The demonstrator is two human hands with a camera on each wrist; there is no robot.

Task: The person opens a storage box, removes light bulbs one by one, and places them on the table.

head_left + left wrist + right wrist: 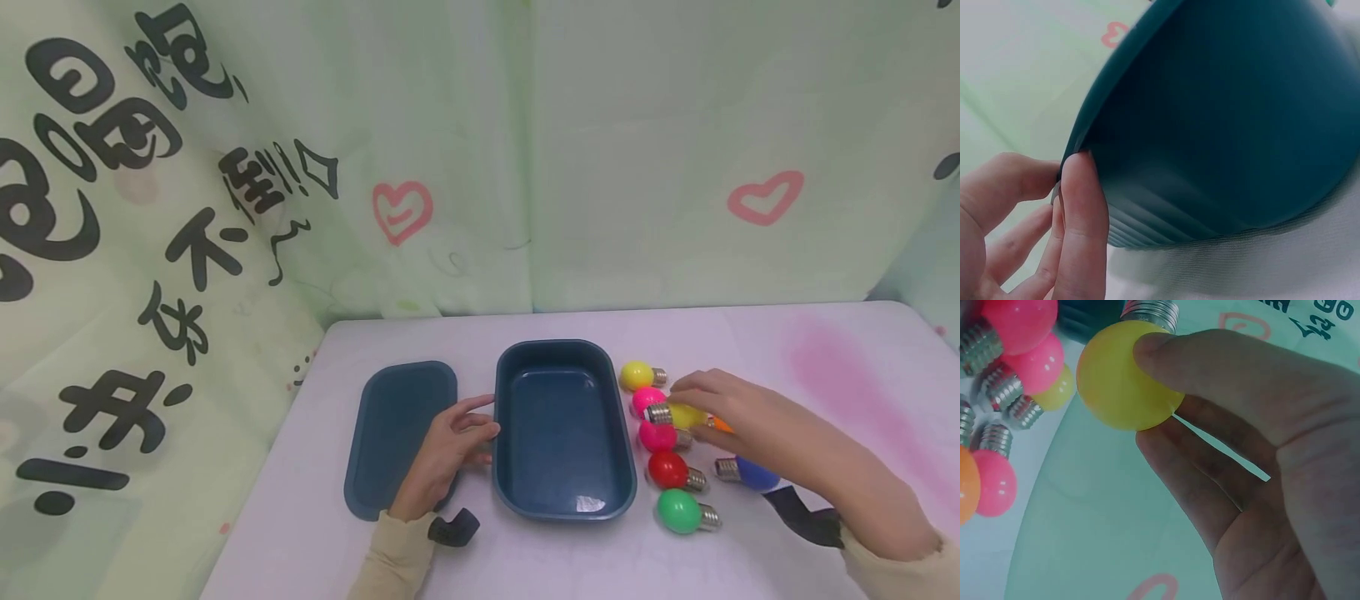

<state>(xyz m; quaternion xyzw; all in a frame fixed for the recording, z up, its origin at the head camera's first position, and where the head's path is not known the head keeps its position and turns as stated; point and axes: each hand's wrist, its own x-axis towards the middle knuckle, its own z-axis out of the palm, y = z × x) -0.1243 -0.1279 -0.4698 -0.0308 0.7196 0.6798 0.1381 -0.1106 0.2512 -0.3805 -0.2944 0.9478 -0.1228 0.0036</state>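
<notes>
A person's right hand [723,404] pinches a yellow bulb [684,414] between thumb and fingertips, just above a cluster of coloured bulbs on the table; the right wrist view shows the thumb pressed on the yellow globe with its metal screw base pointing away from the palm. In the head view the hand covers most of this bulb, so only its base and a strip of yellow show. An orange bulb [722,425] is almost wholly hidden under the same hand, and a blue bulb [752,473] is partly covered by the forearm. Plainly visible are a second yellow bulb [636,375], two pink bulbs [649,401] and [657,436], a red bulb [668,469] and a green bulb [679,511], all lying just right of an open dark blue container [562,496]. The left hand [447,452] rests with relaxed fingers touching the container's left rim, gripping nothing; its wrist view is filled by the container's blurred wall. The matching lid [390,433] lies flat to the left, partly under that hand. A pale lilac table [825,350] with a pink smear bears everything, backed by pale green cloth printed with pink hearts and black characters.
</notes>
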